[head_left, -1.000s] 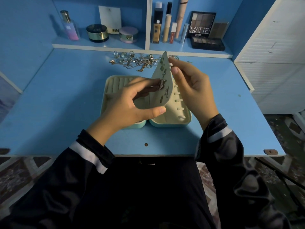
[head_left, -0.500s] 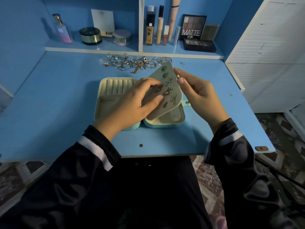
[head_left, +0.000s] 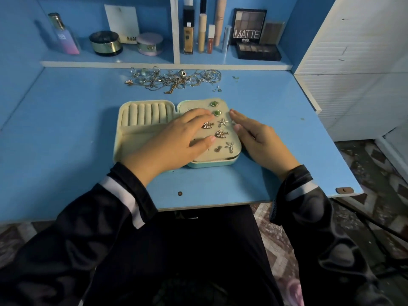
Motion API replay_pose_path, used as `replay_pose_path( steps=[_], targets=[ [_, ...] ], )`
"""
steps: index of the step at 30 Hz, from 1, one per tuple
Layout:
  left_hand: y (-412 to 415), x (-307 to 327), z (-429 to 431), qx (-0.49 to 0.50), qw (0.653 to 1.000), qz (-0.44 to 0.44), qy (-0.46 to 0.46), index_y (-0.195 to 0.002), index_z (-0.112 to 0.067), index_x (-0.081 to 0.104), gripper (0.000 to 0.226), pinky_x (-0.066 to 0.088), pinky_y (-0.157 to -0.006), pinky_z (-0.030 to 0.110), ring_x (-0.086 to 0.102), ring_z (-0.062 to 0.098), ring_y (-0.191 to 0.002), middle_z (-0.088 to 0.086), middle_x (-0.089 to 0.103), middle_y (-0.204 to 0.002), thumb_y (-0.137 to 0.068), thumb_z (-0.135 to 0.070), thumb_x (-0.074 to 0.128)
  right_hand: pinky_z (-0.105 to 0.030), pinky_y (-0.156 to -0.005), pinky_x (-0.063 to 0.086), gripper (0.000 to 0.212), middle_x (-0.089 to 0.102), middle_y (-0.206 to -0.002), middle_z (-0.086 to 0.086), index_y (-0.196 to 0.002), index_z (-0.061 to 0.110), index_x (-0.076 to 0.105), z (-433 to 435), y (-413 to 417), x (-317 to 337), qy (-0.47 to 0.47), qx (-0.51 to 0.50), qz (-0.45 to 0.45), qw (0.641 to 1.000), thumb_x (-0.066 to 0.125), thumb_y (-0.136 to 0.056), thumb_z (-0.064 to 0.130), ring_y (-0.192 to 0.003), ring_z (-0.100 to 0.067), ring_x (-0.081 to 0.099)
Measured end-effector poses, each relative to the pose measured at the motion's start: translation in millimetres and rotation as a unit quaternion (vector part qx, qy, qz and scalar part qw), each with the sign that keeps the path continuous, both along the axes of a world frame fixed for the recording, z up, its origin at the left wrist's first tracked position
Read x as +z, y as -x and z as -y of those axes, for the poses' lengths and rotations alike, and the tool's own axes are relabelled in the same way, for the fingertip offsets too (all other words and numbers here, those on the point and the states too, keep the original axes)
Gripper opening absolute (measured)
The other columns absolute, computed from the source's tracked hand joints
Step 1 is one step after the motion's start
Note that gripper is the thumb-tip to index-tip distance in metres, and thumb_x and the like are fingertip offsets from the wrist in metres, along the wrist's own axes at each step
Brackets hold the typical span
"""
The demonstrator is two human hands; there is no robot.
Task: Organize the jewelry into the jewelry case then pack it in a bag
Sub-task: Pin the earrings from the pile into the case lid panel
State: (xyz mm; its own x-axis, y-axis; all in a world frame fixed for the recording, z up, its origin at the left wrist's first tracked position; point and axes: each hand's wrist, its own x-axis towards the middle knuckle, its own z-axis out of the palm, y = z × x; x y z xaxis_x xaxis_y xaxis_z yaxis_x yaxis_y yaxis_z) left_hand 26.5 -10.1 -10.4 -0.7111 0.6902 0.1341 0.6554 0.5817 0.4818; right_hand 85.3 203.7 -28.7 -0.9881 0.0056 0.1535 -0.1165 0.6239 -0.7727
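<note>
An open mint jewelry case (head_left: 123,138) lies on the blue desk, with ring rolls in its left half. Its cream earring panel (head_left: 223,149) lies flat over the right half and carries several earrings. My left hand (head_left: 174,140) rests flat on the panel's left side, fingers straight. My right hand (head_left: 258,138) lies along the panel's right edge with fingers extended, touching it. A tangled pile of loose jewelry (head_left: 174,79) sits at the back of the desk, beyond the case.
A shelf behind the desk holds a perfume bottle (head_left: 63,35), round compacts (head_left: 106,43), makeup tubes (head_left: 202,32) and an eyeshadow palette (head_left: 249,26). A white cabinet (head_left: 357,62) stands to the right. The desk's front edge (head_left: 220,204) is close to my lap.
The earring panel, held upright a second ago, has been folded down flat onto the right half of the case. Both hands followed it down and now lie on it.
</note>
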Motion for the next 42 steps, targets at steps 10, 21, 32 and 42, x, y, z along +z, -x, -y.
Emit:
replay_pose_path(
  steps=[10, 21, 32, 42],
  targets=[
    [16, 16, 1, -0.037, 0.994, -0.006, 0.101, -0.149, -0.028, 0.037, 0.057, 0.02, -0.112, 0.02, 0.033, 0.006, -0.139, -0.015, 0.028, -0.156, -0.097, -0.047, 0.048, -0.022, -0.101, 0.043, 0.036, 0.06, -0.132, -0.002, -0.13, 0.01, 0.06, -8, 6, 2, -0.099, 0.003, -0.043, 0.994, 0.055, -0.098, 0.026, -0.116, -0.014, 0.058],
    [105, 42, -34, -0.04, 0.997, 0.028, 0.053, -0.112, -0.027, 0.07, 0.022, 0.043, -0.083, 0.02, 0.059, 0.002, -0.096, -0.015, 0.063, -0.104, -0.096, -0.035, 0.059, -0.027, -0.076, 0.049, 0.015, 0.067, -0.09, -0.003, -0.101, 0.013, 0.072, -33, 60, 8, -0.075, -0.026, -0.052, 0.995, 0.066, -0.091, 0.022, -0.081, -0.011, 0.059],
    [157, 15, -77, -0.005, 1.0, 0.01, 0.011, -0.104, -0.018, 0.072, 0.015, 0.047, -0.079, 0.028, 0.06, 0.016, -0.082, -0.006, 0.063, -0.096, -0.091, -0.024, 0.068, 0.0, -0.069, 0.033, 0.018, 0.062, -0.09, -0.007, -0.102, 0.005, 0.071, -71, 132, -8, -0.117, -0.17, -0.077, 0.975, 0.065, -0.088, 0.014, -0.076, -0.014, 0.05],
    [168, -1, -83, -0.017, 0.999, 0.006, -0.029, -0.099, -0.021, 0.072, 0.012, 0.047, -0.073, 0.022, 0.058, 0.014, -0.077, -0.007, 0.063, -0.091, -0.087, -0.023, 0.072, -0.003, -0.066, 0.035, 0.011, 0.059, -0.085, -0.003, -0.092, 0.007, 0.071, -73, 170, -8, -0.133, -0.137, -0.086, 0.978, 0.065, -0.084, 0.01, -0.074, -0.014, 0.049]
  ],
)
